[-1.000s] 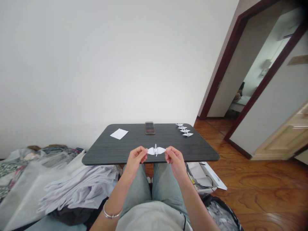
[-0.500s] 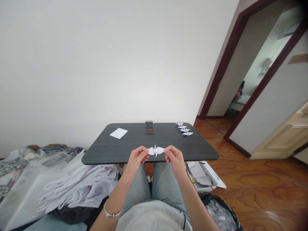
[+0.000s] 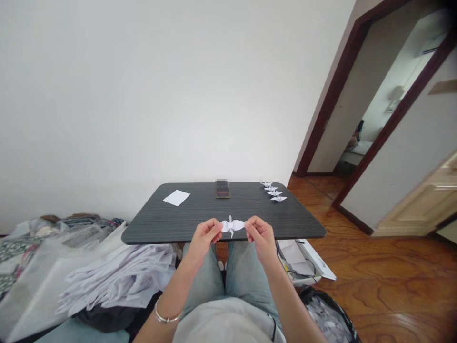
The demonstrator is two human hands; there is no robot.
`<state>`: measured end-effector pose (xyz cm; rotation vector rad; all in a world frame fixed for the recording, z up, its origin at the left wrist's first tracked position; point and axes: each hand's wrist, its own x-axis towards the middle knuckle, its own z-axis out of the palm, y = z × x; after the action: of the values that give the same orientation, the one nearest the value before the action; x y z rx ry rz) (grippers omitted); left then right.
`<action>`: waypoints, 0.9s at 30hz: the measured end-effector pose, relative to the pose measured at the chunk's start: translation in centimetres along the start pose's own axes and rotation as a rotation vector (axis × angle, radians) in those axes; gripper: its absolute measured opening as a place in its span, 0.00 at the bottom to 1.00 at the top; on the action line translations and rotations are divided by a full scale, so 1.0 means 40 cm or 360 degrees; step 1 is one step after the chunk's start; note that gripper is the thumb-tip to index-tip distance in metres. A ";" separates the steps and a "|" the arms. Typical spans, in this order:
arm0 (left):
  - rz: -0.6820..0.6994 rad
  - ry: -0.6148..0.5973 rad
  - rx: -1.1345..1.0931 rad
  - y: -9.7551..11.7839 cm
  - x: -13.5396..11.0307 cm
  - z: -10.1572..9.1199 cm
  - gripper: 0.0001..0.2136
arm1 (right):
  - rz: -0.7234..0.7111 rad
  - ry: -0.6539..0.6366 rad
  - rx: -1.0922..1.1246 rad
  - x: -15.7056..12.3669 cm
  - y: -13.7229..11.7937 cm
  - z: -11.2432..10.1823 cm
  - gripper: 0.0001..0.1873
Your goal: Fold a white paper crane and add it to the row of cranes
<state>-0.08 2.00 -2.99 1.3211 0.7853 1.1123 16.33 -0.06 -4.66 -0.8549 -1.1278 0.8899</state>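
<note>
A white origami paper crane [image 3: 232, 226] is stretched between my two hands over the table's near edge, its wings spread to either side. My left hand [image 3: 206, 235] pinches the tip of one wing between thumb and fingers. The opposite wing tip is pinched by my right hand [image 3: 261, 235]. On the far right of the dark table [image 3: 200, 216] stand several finished paper cranes [image 3: 273, 192] in a slanting row. A white square of paper [image 3: 176, 197] lies flat toward the left.
A phone [image 3: 223, 189] rests at the table's back middle, against the white wall. Folded clothes [image 3: 121, 274] are piled at the left. Below the table's right side are a box with cables and papers [image 3: 298, 262] and a black bag [image 3: 330, 314]. Beyond the doorway, a person [image 3: 355, 136] is partly visible.
The crane is tilted slightly differently, with its upright point and lower point showing longer. Both hands keep their pinch on the wing tips and have barely shifted.
</note>
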 end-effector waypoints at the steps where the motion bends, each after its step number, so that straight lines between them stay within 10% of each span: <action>1: -0.0001 0.0002 -0.0001 0.000 0.000 0.000 0.15 | 0.0001 -0.0002 0.0008 0.001 -0.001 -0.001 0.14; 27: -0.0236 0.0164 -0.0386 -0.013 0.014 -0.012 0.13 | 0.0355 -0.0048 0.0378 0.010 0.018 0.001 0.12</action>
<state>-0.27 2.74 -3.47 0.9938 0.7837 1.1252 16.27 0.58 -5.17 -0.7815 -0.9408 1.1994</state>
